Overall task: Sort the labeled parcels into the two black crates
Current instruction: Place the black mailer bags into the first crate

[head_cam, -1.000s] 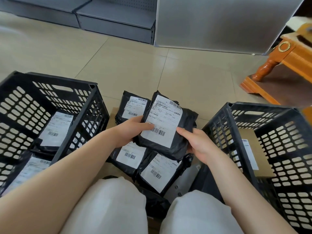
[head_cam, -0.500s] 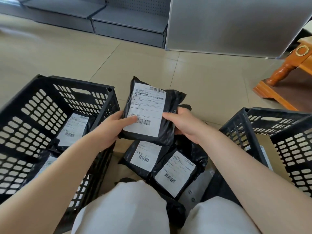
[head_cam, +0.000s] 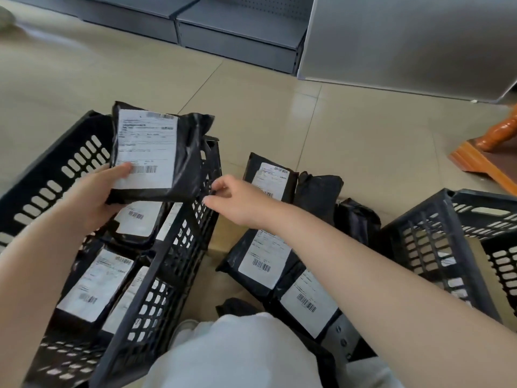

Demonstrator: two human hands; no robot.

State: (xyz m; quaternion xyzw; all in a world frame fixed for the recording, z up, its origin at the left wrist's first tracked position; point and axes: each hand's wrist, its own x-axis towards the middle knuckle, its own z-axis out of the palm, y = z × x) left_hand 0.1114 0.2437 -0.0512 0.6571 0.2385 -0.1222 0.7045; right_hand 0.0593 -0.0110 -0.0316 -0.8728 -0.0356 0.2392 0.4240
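My left hand (head_cam: 89, 197) grips a black parcel with a white label (head_cam: 151, 152) by its lower left corner, thumb on the label, holding it above the left black crate (head_cam: 179, 247). That crate holds several labeled black parcels (head_cam: 95, 281). My right hand (head_cam: 237, 203) hangs beside the parcel's lower right edge, just off it, fingers loosely curled and holding nothing. On the floor between the crates lie more labeled parcels (head_cam: 263, 259). The right black crate (head_cam: 436, 247) stands at the right with a brown box (head_cam: 481, 264) inside.
My knees in light trousers (head_cam: 237, 351) fill the bottom centre. A wooden furniture leg and base (head_cam: 486, 152) stand at the far right. Grey metal shelving (head_cam: 240, 29) and a grey panel run along the back, with tiled floor (head_cam: 279, 119) ahead.
The parcel has moved left and now hangs over the left crate. My right hand has let go of it; only my left hand holds it. The view has swung left.
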